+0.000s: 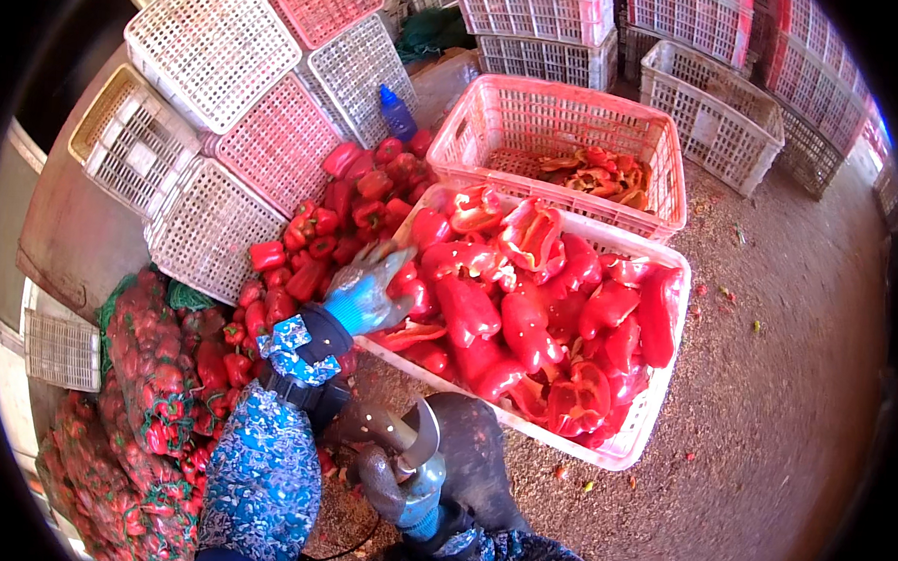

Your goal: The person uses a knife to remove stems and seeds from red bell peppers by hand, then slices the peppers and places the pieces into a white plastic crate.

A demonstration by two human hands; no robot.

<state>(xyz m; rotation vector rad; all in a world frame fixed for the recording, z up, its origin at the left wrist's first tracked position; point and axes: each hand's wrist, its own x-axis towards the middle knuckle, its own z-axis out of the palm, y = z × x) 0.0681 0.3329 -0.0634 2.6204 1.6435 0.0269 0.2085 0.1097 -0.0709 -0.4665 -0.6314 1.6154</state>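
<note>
My left hand, in a blue and grey work glove, is open with its fingers apart at the left rim of a white crate. Halved and cut red peppers fill that crate. I cannot make out anything held in the left hand. Closer to my body, my right hand, gloved too, is closed around pruning shears with a curved silver blade. The blade points up, near my dark-clad knee, and the fingers partly hide the handle. Whole red peppers lie heaped left of the crate.
A pink crate holding pepper scraps stands just beyond the white one. Net sacks of red peppers lie at left. Stacked crates and a blue bottle are behind. Debris litters the floor at right.
</note>
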